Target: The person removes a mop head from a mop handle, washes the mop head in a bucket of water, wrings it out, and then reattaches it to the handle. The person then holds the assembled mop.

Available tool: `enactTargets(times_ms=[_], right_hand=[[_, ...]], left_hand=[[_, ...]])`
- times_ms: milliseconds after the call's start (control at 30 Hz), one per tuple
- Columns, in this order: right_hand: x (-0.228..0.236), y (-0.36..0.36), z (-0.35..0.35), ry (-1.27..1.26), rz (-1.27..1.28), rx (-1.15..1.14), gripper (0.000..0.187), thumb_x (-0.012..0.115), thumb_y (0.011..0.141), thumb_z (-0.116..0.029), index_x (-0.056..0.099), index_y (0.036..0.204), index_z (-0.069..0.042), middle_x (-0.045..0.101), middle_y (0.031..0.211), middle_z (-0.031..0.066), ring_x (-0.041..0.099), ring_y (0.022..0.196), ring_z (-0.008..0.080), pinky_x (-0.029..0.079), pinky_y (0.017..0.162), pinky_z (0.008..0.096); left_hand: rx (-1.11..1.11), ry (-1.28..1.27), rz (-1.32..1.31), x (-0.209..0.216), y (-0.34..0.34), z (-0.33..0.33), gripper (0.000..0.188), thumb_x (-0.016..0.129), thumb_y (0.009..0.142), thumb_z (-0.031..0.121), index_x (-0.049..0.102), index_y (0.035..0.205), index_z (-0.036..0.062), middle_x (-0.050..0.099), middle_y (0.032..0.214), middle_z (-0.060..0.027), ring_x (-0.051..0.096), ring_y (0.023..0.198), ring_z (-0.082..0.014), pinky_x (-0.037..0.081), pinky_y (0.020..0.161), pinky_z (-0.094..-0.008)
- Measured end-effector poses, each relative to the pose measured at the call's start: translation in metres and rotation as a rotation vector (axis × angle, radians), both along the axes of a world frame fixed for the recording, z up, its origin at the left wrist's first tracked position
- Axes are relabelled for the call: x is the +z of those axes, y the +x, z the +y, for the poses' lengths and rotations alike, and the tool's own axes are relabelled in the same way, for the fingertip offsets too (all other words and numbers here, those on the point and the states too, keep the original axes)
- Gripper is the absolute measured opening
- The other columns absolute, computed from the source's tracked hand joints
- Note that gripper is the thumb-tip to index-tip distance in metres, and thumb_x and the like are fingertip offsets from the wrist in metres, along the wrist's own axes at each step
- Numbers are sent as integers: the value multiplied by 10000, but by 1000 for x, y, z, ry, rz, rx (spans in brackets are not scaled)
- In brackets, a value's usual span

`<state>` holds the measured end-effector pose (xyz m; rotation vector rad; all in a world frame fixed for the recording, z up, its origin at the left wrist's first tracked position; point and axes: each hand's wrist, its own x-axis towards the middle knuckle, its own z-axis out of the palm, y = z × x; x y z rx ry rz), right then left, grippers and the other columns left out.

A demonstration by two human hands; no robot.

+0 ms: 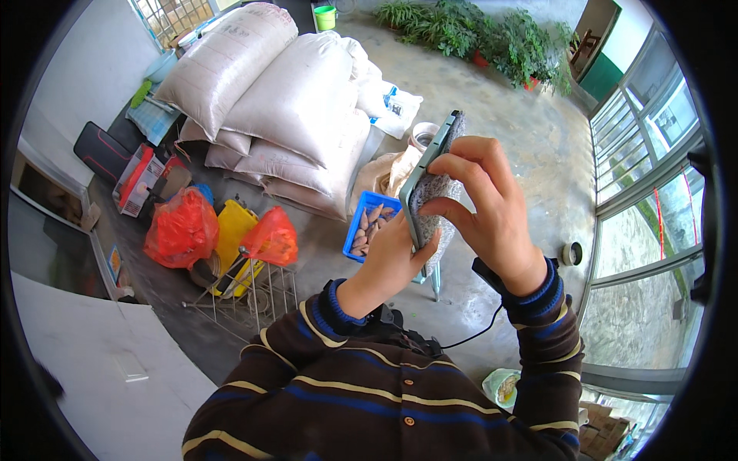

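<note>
Head view, looking down past your striped sleeves. Nearest the camera, your left hand (388, 261) rises from the lower edge with its palm cupped under the bottom end of a phone (432, 180) in a speckled grey case; the fingers are mostly hidden behind the device, so how tightly they curl cannot be told. Your right hand (492, 211) closes on the phone from the right, fingers wrapped over its back and thumb pressed on the near face. The phone stands nearly upright, edge-on to the camera, raised in front of your chest and well above the concrete floor (500, 123); its screen is not legible from here. A dark cable (477, 334) runs along your right cuff.

The step in hand appears to be steadying and working the phone with both hands. The next move would likely call for keeping the lower support firm while the right thumb alone shifts.

Beyond, on the floor: a blue crate (367, 224) of brownish tubers, orange plastic bags (184, 227) beside a yellow container (232, 230), stacked white sacks (284, 100), and potted plants (492, 34) farthest off.
</note>
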<state>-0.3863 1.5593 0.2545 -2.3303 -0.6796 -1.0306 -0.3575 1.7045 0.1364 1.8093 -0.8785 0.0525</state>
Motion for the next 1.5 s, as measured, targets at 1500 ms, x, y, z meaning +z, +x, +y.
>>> enactTargets(times_ms=[1500], right_hand=[[-60,10,-28,258,3,-33,214,708,696,141,587,789,-9,564,972,84,599,897,234,511,761,306]], left_hand=[[145,225,-575,121,75,14,200,675,869,218,688,837,21,649,704,-163,624,604,-309,470,562,-369]])
